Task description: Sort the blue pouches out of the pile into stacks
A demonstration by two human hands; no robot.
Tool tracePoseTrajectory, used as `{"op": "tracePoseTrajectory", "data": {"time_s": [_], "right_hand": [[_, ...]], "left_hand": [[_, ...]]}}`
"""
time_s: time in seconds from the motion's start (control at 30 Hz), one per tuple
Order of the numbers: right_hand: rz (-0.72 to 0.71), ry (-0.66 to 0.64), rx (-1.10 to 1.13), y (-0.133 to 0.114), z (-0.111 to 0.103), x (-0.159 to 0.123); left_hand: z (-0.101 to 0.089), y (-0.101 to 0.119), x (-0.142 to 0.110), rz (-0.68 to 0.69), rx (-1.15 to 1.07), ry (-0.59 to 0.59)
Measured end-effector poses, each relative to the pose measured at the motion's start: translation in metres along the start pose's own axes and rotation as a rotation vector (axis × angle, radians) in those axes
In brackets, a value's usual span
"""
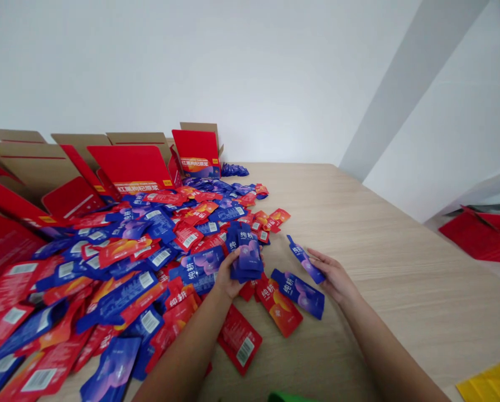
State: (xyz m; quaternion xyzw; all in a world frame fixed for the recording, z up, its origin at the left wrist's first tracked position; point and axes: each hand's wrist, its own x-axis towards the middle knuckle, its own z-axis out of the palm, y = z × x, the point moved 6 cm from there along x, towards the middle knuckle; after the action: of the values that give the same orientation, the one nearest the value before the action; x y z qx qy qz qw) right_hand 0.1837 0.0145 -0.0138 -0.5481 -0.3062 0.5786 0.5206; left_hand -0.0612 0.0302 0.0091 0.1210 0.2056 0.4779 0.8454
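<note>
My left hand (pixel 230 274) is closed round a small stack of blue pouches (pixel 249 251), their printed fronts facing me. To its right, my right hand (pixel 332 274) pinches a single blue pouch (pixel 305 261) by its edge, tilted, a little above the table. Beneath the hands lie another blue pouch (pixel 303 296) and a red-orange pouch (pixel 278 307), partly overlapping. A red pouch (pixel 239 338) with its barcode side up rests near my left forearm. A big loose heap of mixed red and blue pouches (pixel 136 262) spreads out left of my left hand.
Several open red cartons (pixel 133 167) with raised flaps line the back left along the white wall (pixel 250 72). The wooden tabletop (pixel 384 223) extends to the right. A red item (pixel 480 231) stands beyond its right edge, and something yellow (pixel 493 382) sits at bottom right.
</note>
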Motion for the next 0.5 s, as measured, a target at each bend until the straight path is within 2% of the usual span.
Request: {"op": "tracePoseTrajectory", "data": {"time_s": [0.07,0.13,0.23,0.3,0.37,0.5], "right_hand": [[-0.010,-0.117,-0.094,-0.004,0.000,-0.012],[-0.113,-0.170,-0.336,-0.007,-0.003,-0.021],[-0.363,-0.118,-0.868,-0.011,-0.004,-0.034],[-0.470,-0.084,-1.131,-0.013,0.001,-0.041],[-0.437,-0.092,-1.264,-0.013,0.008,-0.043],[-0.216,-0.130,-1.312,-0.010,0.017,-0.041]], "left_hand": [[0.000,0.000,0.000,-0.002,0.013,0.000],[-0.001,0.000,0.000,-0.006,0.026,0.001],[-0.002,-0.001,0.001,-0.009,0.038,-0.006],[-0.003,-0.001,0.001,-0.009,0.058,-0.014],[-0.004,-0.001,0.001,-0.014,0.079,-0.017],[-0.005,-0.002,0.000,-0.032,0.102,-0.011]]}}
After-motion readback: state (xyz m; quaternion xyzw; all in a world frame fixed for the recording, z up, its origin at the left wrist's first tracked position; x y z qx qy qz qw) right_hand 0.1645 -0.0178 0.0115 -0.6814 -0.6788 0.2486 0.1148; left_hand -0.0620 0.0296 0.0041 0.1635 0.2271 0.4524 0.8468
